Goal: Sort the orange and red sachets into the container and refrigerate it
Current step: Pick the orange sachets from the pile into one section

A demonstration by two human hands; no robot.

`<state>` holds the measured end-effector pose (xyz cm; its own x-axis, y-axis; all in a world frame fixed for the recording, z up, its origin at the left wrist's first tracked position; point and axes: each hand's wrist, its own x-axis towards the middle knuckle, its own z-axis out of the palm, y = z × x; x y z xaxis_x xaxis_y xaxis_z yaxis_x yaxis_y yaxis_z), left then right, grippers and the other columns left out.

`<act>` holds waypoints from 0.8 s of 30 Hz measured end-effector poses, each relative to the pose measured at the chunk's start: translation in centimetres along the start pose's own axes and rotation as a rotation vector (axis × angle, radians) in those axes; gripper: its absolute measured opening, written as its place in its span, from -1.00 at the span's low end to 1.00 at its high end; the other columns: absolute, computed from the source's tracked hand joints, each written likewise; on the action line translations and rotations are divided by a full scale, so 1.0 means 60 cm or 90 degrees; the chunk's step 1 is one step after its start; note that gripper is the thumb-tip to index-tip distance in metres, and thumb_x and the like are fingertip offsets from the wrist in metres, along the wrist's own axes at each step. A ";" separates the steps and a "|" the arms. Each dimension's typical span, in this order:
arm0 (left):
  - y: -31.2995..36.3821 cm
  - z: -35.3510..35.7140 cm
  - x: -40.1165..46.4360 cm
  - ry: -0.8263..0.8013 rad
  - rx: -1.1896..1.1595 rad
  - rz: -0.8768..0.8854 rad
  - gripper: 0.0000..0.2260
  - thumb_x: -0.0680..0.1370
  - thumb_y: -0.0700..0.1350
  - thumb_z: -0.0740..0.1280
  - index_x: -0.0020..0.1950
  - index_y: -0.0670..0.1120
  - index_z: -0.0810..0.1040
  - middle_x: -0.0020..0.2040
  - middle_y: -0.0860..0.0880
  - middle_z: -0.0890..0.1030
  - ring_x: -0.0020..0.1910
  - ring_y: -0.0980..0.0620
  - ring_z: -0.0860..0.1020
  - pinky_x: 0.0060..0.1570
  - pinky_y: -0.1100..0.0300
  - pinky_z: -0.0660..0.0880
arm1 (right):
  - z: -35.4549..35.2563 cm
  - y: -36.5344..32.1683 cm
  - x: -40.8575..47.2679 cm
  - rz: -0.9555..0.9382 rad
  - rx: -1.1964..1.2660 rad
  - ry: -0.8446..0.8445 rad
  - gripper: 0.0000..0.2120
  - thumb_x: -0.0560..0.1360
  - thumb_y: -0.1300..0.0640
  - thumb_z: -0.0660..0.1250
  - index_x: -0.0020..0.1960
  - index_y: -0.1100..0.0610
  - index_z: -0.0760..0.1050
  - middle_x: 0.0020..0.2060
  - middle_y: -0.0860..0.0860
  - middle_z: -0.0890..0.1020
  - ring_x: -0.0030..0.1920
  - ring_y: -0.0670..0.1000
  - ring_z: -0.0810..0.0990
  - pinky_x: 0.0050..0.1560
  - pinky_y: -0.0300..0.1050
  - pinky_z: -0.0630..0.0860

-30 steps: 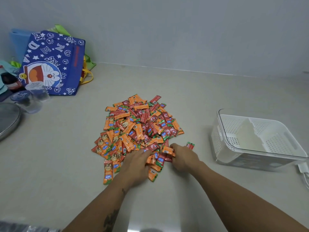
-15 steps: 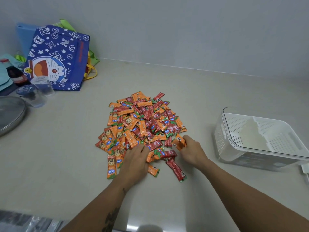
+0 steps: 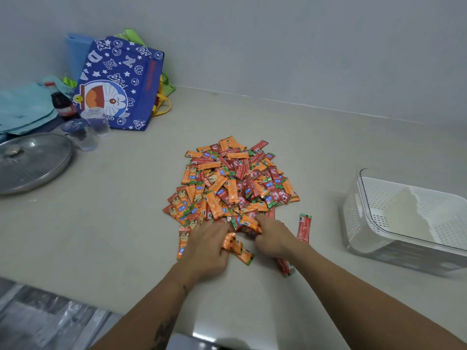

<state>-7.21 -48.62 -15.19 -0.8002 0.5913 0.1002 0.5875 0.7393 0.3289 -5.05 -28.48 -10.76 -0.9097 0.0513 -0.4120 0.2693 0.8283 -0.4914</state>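
Both hands are down at the near edge of the pile of sachets (image 3: 233, 183), which sits heaped in the middle of the table (image 3: 126, 223), orange and red all mixed together, so the sorting has to begin by raking a few loose from the front. The left hand (image 3: 206, 245) lies palm-down with its fingers curled onto a small cluster of orange sachets (image 3: 236, 246), apparently gathering them; whether it truly grips them or just presses on them I cannot tell. The right hand (image 3: 271, 237) has its fingers bent into the edge of the heap around an orange one, and again the hold itself is hidden under the knuckles. The container (image 3: 364, 198), a clear box with a white perforated basket inside, waits well apart to the right, tilted up on one side and holding no sachets that I can see, so by my reckoning the task has barely started. Compared with half a second ago, one red sachet (image 3: 304, 227) now lies alone just right of the right hand, between pile and container, while another red sachet (image 3: 285, 267) still sits by the right wrist; the right hand has drawn in closer to the left. Off to the far left stand a blue cartoon bag (image 3: 121, 84), a dark bottle (image 3: 62, 103), plastic cups (image 3: 97, 122) and a metal lid (image 3: 32, 162), none of them in play.
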 end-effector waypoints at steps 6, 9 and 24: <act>0.003 0.011 -0.011 -0.067 0.043 0.000 -0.68 0.49 -0.01 0.23 0.24 0.11 0.41 0.12 0.11 0.51 0.12 0.01 0.40 0.09 0.08 0.26 | 0.032 0.000 0.010 -0.025 -0.141 0.078 -0.50 0.51 -0.03 0.31 0.42 -0.11 0.29 0.15 0.02 0.61 0.11 0.12 0.59 0.06 0.06 0.56; 0.008 0.010 -0.007 -0.064 0.070 -0.006 -0.67 0.51 -0.04 0.25 0.28 0.07 0.42 0.13 0.08 0.49 0.13 -0.01 0.38 0.11 0.06 0.26 | 0.037 -0.001 0.011 -0.023 -0.177 0.124 -0.60 0.51 -0.14 0.32 0.29 -0.05 0.38 0.08 0.01 0.62 0.06 0.12 0.61 0.01 0.03 0.55; 0.004 0.017 -0.007 0.074 -0.004 0.009 -0.65 0.32 -0.17 0.28 0.10 -0.02 0.47 -0.08 0.04 0.56 -0.13 -0.05 0.44 -0.14 0.07 0.34 | -0.013 0.007 0.002 0.058 0.178 0.149 -0.90 0.46 0.12 0.26 -0.20 0.12 0.48 -0.29 0.01 0.61 -0.25 0.07 0.56 -0.23 -0.03 0.46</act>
<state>-6.63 -48.36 -16.11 -0.8010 0.5594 0.2131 0.5978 0.7291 0.3331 -5.32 -27.69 -10.39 -0.9171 0.2705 -0.2929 0.3987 0.6322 -0.6644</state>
